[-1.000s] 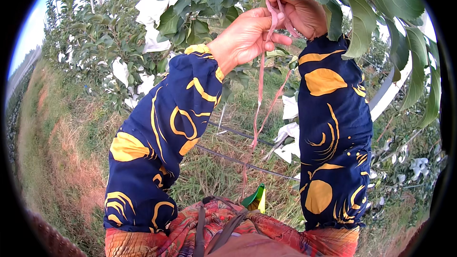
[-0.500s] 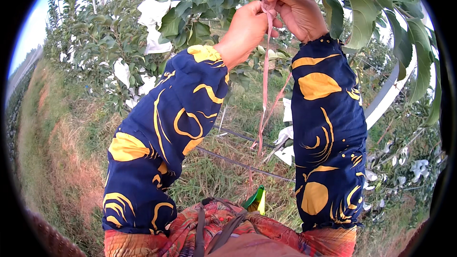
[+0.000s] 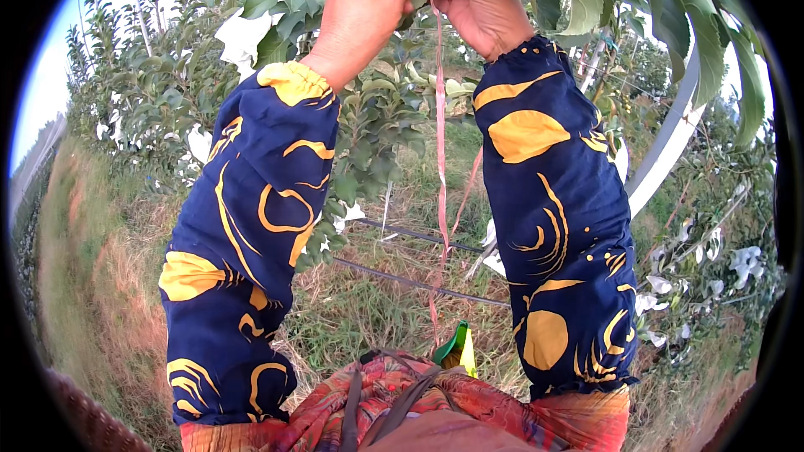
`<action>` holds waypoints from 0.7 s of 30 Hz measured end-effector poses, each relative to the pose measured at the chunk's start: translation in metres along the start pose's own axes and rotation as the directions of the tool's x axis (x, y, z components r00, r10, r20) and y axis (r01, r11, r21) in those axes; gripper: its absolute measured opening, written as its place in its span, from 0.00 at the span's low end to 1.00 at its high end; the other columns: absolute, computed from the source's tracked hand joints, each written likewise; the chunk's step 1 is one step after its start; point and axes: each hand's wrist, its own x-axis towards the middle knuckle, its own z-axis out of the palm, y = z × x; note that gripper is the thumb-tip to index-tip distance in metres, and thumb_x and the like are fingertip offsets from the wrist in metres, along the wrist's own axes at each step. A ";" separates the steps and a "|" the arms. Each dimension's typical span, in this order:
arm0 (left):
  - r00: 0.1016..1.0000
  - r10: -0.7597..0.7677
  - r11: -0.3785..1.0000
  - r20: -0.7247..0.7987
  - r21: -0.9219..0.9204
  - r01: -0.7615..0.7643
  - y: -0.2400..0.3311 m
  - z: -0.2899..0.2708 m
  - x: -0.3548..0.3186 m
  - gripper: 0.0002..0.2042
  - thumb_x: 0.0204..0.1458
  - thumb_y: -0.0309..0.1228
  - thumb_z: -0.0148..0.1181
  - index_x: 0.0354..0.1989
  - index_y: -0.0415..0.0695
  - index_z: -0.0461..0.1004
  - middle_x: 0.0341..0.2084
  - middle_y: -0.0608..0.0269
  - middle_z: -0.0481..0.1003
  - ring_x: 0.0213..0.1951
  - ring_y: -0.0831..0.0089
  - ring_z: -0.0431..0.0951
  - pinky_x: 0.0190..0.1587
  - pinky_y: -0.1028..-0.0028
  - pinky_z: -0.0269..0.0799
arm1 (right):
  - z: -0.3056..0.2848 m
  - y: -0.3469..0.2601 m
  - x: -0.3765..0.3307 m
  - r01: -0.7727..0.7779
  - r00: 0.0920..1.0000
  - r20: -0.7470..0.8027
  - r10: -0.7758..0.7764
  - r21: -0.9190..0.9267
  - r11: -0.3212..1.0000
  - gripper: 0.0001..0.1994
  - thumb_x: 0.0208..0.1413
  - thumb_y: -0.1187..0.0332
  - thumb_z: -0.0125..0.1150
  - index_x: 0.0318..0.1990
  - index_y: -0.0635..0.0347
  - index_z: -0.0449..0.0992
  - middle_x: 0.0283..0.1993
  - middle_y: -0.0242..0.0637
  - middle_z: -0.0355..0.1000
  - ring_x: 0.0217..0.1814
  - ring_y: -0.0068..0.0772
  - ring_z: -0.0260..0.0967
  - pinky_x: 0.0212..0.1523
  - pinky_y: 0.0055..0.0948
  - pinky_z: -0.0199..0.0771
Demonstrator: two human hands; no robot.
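Observation:
High in the view, both my hands are raised among apple-like leaves, close together under a dark rounded shape that hides part of the fingers. My left hand (image 3: 366, 12) is closed in a pinch, thumb against forefinger, at the upper end of a thin pink ribbon (image 3: 441, 117). Beside it, my right hand (image 3: 488, 23) has its fingertips at the ribbon's top; its upper fingers are covered by the dark shape. Below the hands the ribbon hangs down in strands toward my waist. Whatever it goes round up there is hidden.
Leafy branches (image 3: 670, 8) hang at the upper right, near a pale slanting post (image 3: 670, 155). White bags or scraps (image 3: 243, 38) hang in the trees on both sides. Dark lines (image 3: 419, 282) run across above the grass. A green and yellow object (image 3: 456, 350) is at my waist.
Both hands have shifted left and upward in the view, and the left has drawn away from the right. The ribbon hangs further left, its top now by the right fingertips.

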 end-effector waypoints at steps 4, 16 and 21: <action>1.000 -0.017 0.988 -0.004 -0.156 0.016 -0.002 0.018 0.013 0.05 0.52 0.21 0.51 0.35 0.38 0.73 0.23 0.69 0.73 0.23 0.86 0.70 0.25 0.83 0.65 | 0.015 -0.014 -0.004 0.176 0.975 -0.103 -0.199 -0.198 0.964 0.04 0.51 0.78 0.55 0.35 0.63 0.73 0.30 0.34 0.70 0.29 0.26 0.67 0.30 0.24 0.68; 0.995 0.026 0.933 0.091 -0.359 0.009 -0.022 0.008 0.010 0.08 0.53 0.23 0.53 0.40 0.37 0.73 0.31 0.65 0.77 0.29 0.82 0.74 0.33 0.83 0.68 | 0.016 0.009 0.007 0.138 0.864 -0.256 -0.434 -0.708 0.693 0.10 0.49 0.71 0.60 0.30 0.69 0.68 0.25 0.37 0.68 0.25 0.25 0.68 0.22 0.24 0.66; 0.986 0.070 0.897 0.154 -0.441 0.005 -0.028 0.010 0.019 0.08 0.54 0.21 0.50 0.41 0.37 0.73 0.32 0.63 0.77 0.30 0.82 0.74 0.33 0.83 0.68 | 0.027 -0.012 0.007 -0.031 0.849 -0.379 -0.368 -0.730 0.682 0.09 0.47 0.71 0.58 0.34 0.69 0.71 0.27 0.36 0.72 0.25 0.24 0.69 0.24 0.24 0.66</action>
